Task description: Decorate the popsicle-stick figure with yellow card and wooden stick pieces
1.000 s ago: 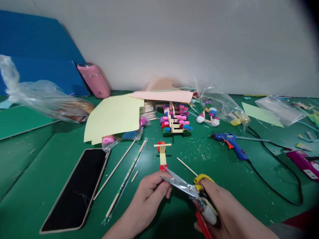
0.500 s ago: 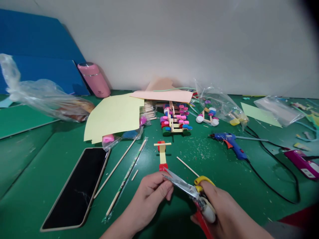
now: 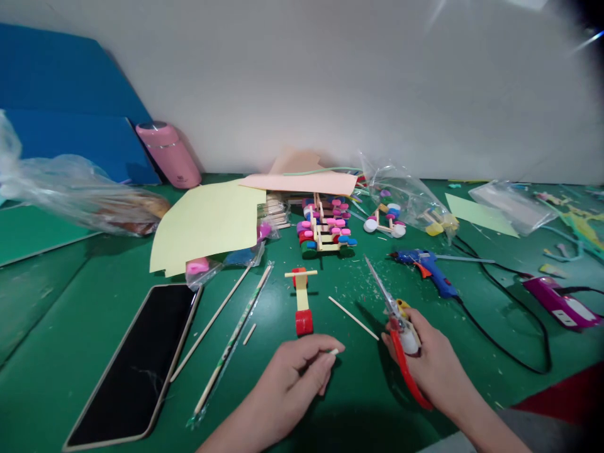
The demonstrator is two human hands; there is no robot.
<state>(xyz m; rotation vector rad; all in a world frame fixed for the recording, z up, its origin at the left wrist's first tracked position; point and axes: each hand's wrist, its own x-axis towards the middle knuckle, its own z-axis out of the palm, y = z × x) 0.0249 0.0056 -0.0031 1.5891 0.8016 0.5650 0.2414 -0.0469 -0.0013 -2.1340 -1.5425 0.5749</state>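
My left hand (image 3: 302, 384) is closed in a pinch on a short wooden stick (image 3: 334, 352), with only its pale end showing between thumb and forefinger. Just beyond it on the green table lies a small model (image 3: 302, 296) with a yellow strip, red parts and a wooden crossbar. To the right, my right hand (image 3: 425, 352) grips a pair of scissors (image 3: 396, 318) with red and yellow handles, blades together and pointing away. Between the hands lies a thin wooden stick (image 3: 353, 318). A short stick offcut (image 3: 250, 334) rests left of the model.
A phone (image 3: 136, 358) lies at the left, beside a wrapped chopstick (image 3: 231, 343). Finished wheeled models (image 3: 328, 229) stand at the back. A blue glue gun (image 3: 425, 267) and purple power strip (image 3: 559, 302) are at the right, joined by black cable. A pink flask (image 3: 170, 154) leans on the wall.
The scissors have moved from my left fingertips to the right, and their blades have come together. My left hand keeps its pinch, and the stick end now shows.
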